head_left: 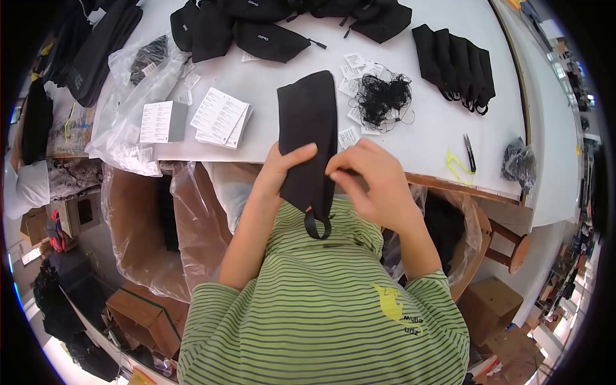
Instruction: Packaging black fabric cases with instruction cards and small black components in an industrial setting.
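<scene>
White worktable [449, 141], cardboard boxes [144, 317] nearby, left hand [277, 168] gripping black pouch [308, 112], right hand [377, 183] pinching its edge

Black pouch [309, 122], dark-striped green shirt [308, 308]

Shirt [301, 308]: light green, thin dark stripes. Sleeves [443, 314]: short, striped. Right front: yellow print [389, 301], dark lettering [414, 325].

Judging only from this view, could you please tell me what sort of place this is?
Probably a workshop for finishing or packing sewn goods: several black fabric pouches lie on a white table, with stacked white cards and a tangle of black cords nearby.
</scene>
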